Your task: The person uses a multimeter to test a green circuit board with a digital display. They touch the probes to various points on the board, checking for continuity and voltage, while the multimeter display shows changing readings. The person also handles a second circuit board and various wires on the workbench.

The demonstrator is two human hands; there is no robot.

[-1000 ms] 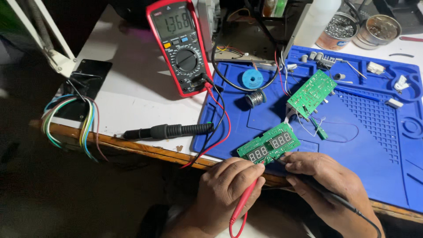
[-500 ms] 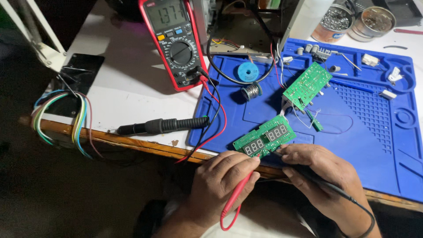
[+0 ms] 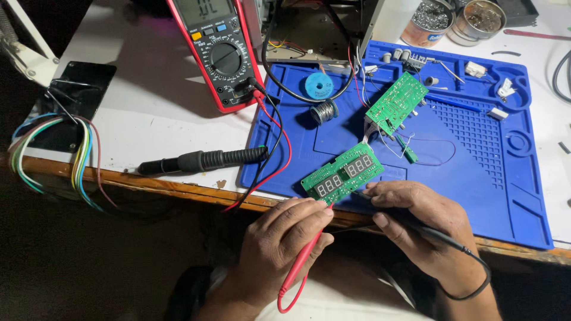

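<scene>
My left hand (image 3: pixel 279 249) grips a red test probe (image 3: pixel 303 261) whose tip touches the near edge of a green display board (image 3: pixel 344 176) with two rows of digit displays. My right hand (image 3: pixel 425 229) holds a black test probe (image 3: pixel 437 236) against the same board's near edge. The board lies on a blue work mat (image 3: pixel 476 154) at the table's front. Red and black leads run from the probes up to a red multimeter (image 3: pixel 217 50) standing at the back left of the mat.
A second green circuit board (image 3: pixel 397 102) lies on the mat, wired to the first. A solder spool (image 3: pixel 324 111), a blue tape roll (image 3: pixel 319 85), a black soldering iron handle (image 3: pixel 202 160), coloured wires (image 3: pixel 77 160) at left, and two tins (image 3: pixel 455 21) at back.
The view has tilted down and closed in, so the meter and mat sit higher in frame. Both hands stay on the display board with the probes; the meter's reading has changed.
</scene>
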